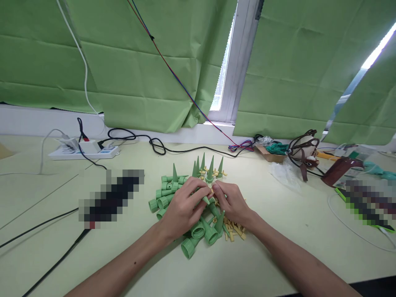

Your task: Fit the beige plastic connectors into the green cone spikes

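My left hand (189,202) is closed around a green plant-watering spike (206,200), whose pointed end shows below the fingers. My right hand (232,202) meets it, thumb and forefinger pinching a small yellow valve piece, mostly covered by the fingertips. Beneath and left of the hands lies a heap of green spikes with wide round ends (165,201). Several finished-looking spikes (210,170) stand point up behind the hands, some with yellow valves (223,173) at their bases. Loose yellow valve pieces (234,230) are piled below my right hand.
A power strip (85,153) with plugs and a black cable (185,150) run along the back. Pixelated dark objects lie at left (114,198) and right. At the back right are a cardboard box (270,153), a plastic bag (286,175) and a brown case (340,171).
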Demonstrator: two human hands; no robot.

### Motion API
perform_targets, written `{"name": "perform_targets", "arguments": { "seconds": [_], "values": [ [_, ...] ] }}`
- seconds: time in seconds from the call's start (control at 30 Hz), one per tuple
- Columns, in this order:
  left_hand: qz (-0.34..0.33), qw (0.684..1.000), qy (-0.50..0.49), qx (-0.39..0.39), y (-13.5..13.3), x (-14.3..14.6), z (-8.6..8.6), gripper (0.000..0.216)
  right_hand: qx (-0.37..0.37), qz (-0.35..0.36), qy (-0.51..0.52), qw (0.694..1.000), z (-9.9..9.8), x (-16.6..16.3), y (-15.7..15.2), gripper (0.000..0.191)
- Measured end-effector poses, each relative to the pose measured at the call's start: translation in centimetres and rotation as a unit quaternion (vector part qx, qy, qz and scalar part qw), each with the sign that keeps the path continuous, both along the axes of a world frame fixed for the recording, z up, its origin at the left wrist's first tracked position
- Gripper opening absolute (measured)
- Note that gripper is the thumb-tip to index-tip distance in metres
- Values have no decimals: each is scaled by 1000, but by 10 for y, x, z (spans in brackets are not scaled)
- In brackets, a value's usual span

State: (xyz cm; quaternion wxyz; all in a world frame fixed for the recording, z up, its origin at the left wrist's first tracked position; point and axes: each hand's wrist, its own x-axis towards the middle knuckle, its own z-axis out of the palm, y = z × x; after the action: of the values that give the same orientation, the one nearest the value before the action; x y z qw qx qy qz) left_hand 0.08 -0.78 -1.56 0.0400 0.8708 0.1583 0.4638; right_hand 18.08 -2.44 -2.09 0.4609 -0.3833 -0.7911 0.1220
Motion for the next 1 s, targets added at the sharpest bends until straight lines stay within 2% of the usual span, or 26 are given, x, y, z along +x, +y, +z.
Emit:
{"name": "perform_targets", "arguments": {
  "seconds": [0.5,1.0],
  "values": [
    [11,997,47,54,0,0,4,30,-58,-14,25,998,0,-3,-2,38],
    [21,996,40,76,-1,0,4,30,-96,-10,36,995,2,-4,-2,42]
  ]
}}
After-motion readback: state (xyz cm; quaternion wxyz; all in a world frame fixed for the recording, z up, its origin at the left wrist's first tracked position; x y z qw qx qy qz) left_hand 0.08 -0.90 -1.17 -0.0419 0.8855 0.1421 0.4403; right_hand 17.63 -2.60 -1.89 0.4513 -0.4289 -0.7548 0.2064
